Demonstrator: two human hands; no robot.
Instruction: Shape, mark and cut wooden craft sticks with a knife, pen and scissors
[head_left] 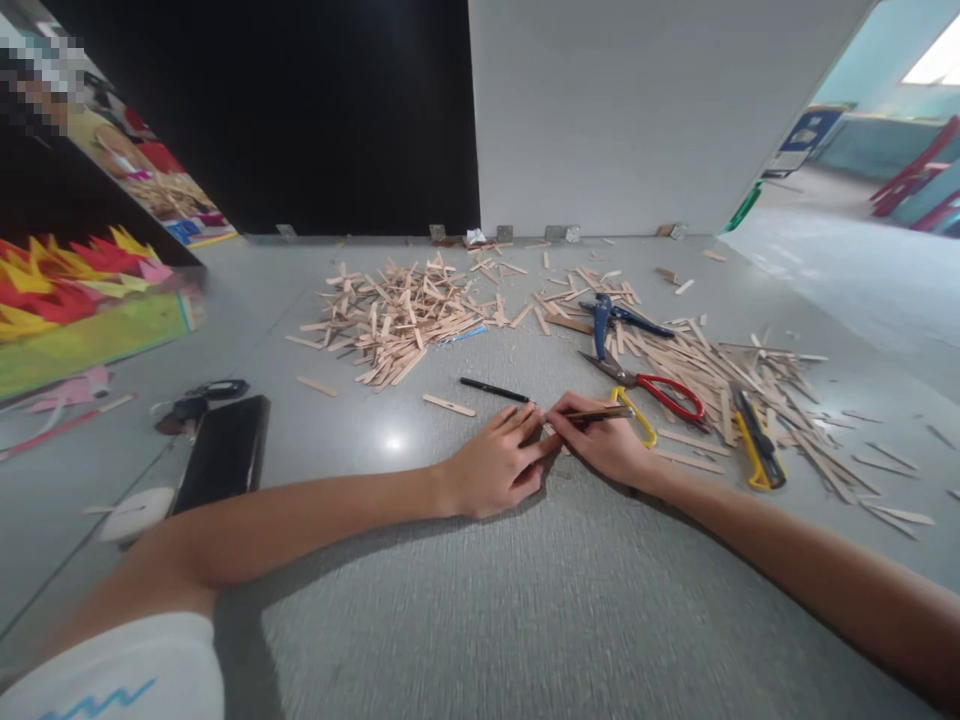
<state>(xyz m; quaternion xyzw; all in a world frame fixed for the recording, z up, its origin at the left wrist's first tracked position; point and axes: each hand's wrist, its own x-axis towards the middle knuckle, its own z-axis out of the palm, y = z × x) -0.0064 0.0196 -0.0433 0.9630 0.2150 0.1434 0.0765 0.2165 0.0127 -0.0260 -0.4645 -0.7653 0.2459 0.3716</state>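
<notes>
My left hand (499,462) lies low on the grey floor, its fingertips pressed down over a small wooden stick (549,431) that is mostly covered. Against those fingertips rests my right hand (609,447), closed around a slim, brownish, pen-like tool (604,413); its tip is hidden between the hands. A black pen (495,388) lies just beyond my left fingers, with a loose flat stick (450,405) beside it. Close to my right hand are a yellow-handled tool (639,418), partly hidden, and red-handled pliers or snips (671,395).
Wooden sticks form a heap (405,315) ahead and a spread (712,370) to the right. Blue-handled pliers (604,320) and a yellow box cutter (757,440) lie there. A phone (223,450) and keys (184,412) are left. A black-and-white panel (637,120) stands behind.
</notes>
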